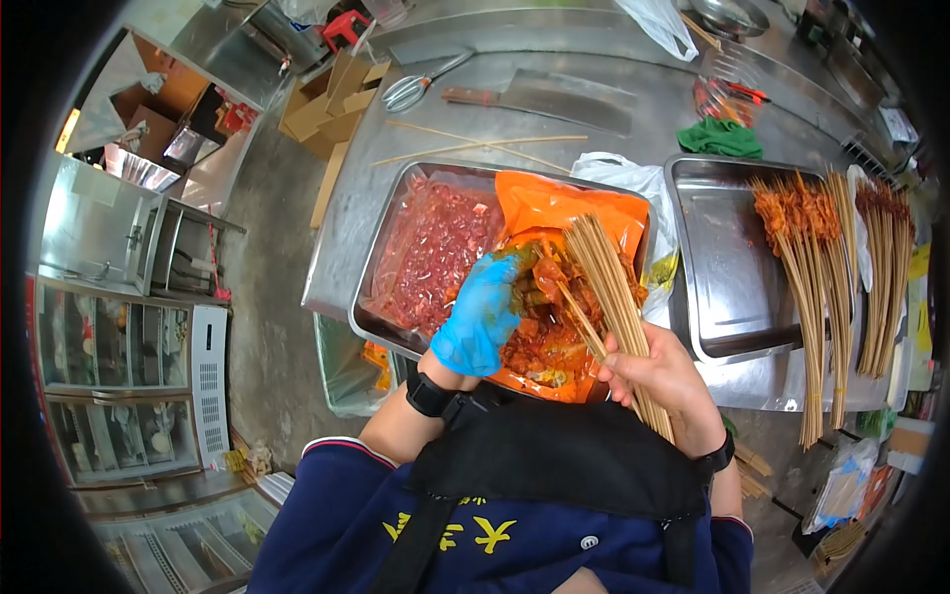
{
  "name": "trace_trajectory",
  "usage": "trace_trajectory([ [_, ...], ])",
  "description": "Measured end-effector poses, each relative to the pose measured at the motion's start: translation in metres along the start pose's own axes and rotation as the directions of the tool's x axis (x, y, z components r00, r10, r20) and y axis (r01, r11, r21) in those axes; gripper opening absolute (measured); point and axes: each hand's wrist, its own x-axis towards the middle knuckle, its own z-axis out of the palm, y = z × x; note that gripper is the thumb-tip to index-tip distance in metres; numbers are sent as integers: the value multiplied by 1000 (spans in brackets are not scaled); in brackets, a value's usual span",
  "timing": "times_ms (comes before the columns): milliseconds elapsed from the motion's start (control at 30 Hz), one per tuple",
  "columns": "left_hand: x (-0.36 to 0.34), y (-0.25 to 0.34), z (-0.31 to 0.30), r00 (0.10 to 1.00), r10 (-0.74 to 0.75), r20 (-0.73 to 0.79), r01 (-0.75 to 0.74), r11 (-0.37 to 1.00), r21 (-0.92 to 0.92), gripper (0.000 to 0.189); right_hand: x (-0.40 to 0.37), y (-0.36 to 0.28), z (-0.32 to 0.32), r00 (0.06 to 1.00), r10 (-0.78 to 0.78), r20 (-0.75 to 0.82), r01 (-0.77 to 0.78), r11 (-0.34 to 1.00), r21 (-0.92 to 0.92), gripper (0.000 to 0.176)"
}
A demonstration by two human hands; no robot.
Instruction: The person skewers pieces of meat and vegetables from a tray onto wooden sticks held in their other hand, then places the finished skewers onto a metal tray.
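Note:
My left hand (483, 315), in a blue glove stained with sauce, is closed on a piece of red marinated meat (546, 277) over an orange bag (579, 203). In my bare right hand (653, 374) is a thick bundle of bamboo skewers (616, 287). One skewer (584, 317) stands apart from the bundle, and its tip meets the meat at my left fingers. Below both hands, more meat in red sauce (534, 351) lies in the open bag. The bag shares a metal tray (371, 297) with a clear bag of raw minced-looking meat (435, 243).
A second metal tray (727, 257) stands to the right, with finished meat skewers (807, 267) across its right side. Darker skewers (888, 267) lie further right. Toward the back are a cleaver (554, 104), scissors (421, 87), two loose skewers (475, 147) and a green cloth (720, 139).

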Motion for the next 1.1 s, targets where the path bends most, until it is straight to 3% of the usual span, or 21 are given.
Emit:
trace_trajectory([
  [33, 2, 0, -1, 997, 45, -57, -42, 998, 55, 25, 0, -1, 0, 1000, 5, -12, -5, 1000, 1, 14],
  [167, -9, 6, 8, 986, 168, -5, -167, 984, 63, 24, -2, -3, 2, 999, 19, -50, -20, 1000, -14, 15],
  [233, -13, 9, 12, 974, 227, 0, -213, 917, 337, 22, 0, -1, 2, 999, 15, -38, -15, 1000, -9, 15],
  [267, -10, 5, 9, 974, 227, 1, -214, 917, 338, 22, 0, 0, 2, 999, 13, -31, -13, 1000, -2, 15],
  [333, -3, -6, 1, 920, 389, 57, -385, 861, 333, 23, -1, -1, 4, 999, 12, -30, -12, 1000, -5, 15],
  [433, -7, -10, 9, 870, 491, 54, -467, 781, 414, 24, -2, 2, 4, 999, 2, -34, -2, 1000, -4, 15],
  [567, -9, -15, 8, 857, 509, 80, -493, 764, 416, 27, -1, 3, 5, 999, -5, -47, 5, 1000, 0, 15],
  [633, -10, -17, 11, 792, 606, 69, -564, 685, 461, 24, -1, 2, 6, 999, -9, -50, 9, 1000, -3, 15],
  [967, -5, -28, 10, 792, 606, 72, -575, 703, 418, 25, 1, 4, 6, 998, -9, -64, 10, 1000, 5, 15],
  [1033, -3, -28, 15, 799, 601, -17, -576, 774, 264, 29, 0, 4, 6, 998, -8, -64, 9, 1000, 10, 15],
  [1100, -6, -24, 18, 808, 588, -31, -565, 790, 240, 30, -1, 3, 5, 998, -11, -68, 12, 1000, 14, 15],
])
